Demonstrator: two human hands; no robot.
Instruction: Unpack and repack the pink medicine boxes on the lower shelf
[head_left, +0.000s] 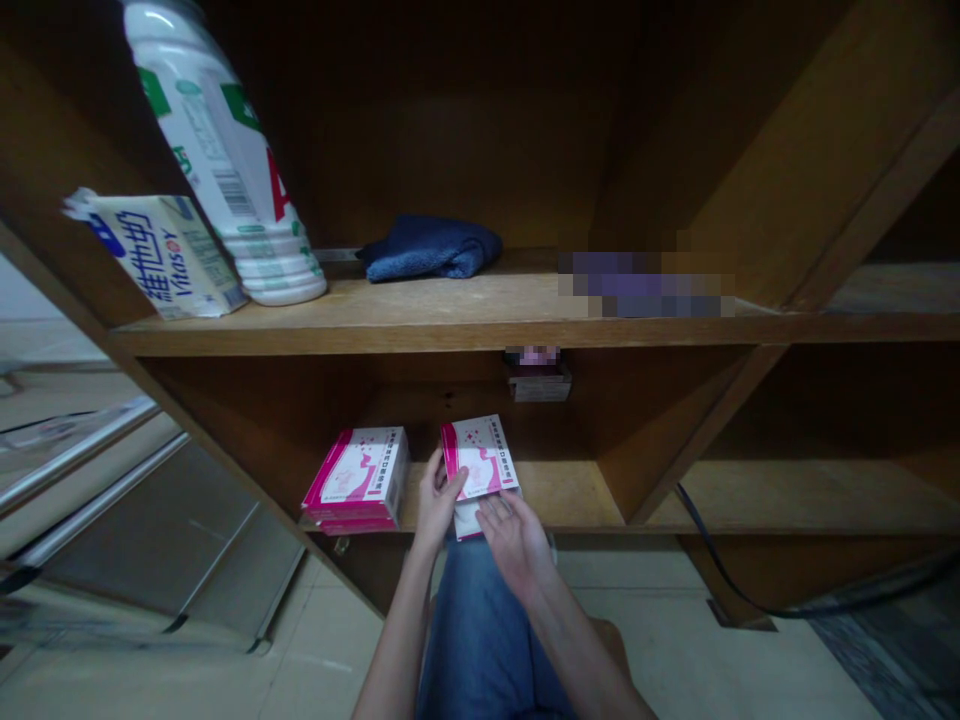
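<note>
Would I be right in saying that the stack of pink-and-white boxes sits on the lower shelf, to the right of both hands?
Not quite: the head view shows the stack of pink-and-white boxes to the left of both the left hand and the right hand. It does sit on the lower shelf, as you say.

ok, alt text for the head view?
Left hand holds a pink-white box, right hand at its near edge, beside a stack of similar boxes on a wooden shelf. Shelf above: carton, bottle, blue cloth.
</note>
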